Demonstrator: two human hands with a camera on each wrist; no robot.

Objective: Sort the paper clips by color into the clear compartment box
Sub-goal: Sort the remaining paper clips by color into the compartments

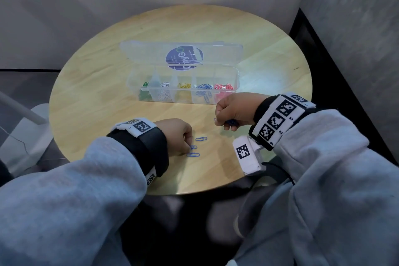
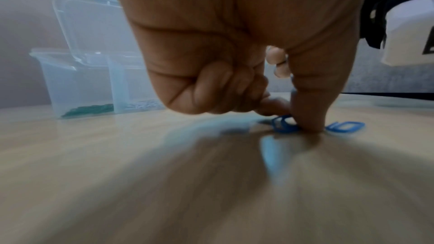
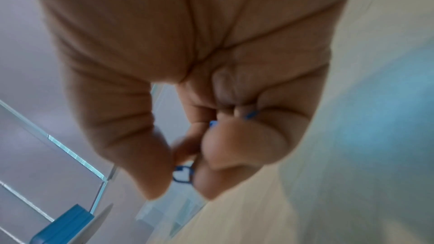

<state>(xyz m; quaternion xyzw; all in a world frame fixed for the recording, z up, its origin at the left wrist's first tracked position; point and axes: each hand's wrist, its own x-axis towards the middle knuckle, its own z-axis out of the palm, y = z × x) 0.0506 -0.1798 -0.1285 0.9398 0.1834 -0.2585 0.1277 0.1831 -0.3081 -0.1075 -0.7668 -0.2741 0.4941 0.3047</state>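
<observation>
The clear compartment box [image 1: 237,75] stands open at mid-table, holding green, white, yellow, blue [image 1: 204,90] and red clips in separate compartments. Three blue paper clips lie near the front edge; one [image 1: 201,139] and another [image 1: 193,154] lie free. My left hand [image 1: 189,148] pinches the third [image 1: 193,147] against the table. In the left wrist view the left hand [image 2: 291,121] has thumb and forefinger on that clip [image 2: 283,126]. My right hand [image 1: 220,122] hovers in front of the box and grips several blue clips [image 1: 231,122]. The right hand [image 3: 183,172] pinches one clip [image 3: 182,173].
The round wooden table [image 1: 103,84] ends just behind my wrists. The box lid [image 1: 151,52] lies tilted back with a dark round sticker. A white stand base [image 1: 28,134] sits off the table's left. Walls close in behind and to the right.
</observation>
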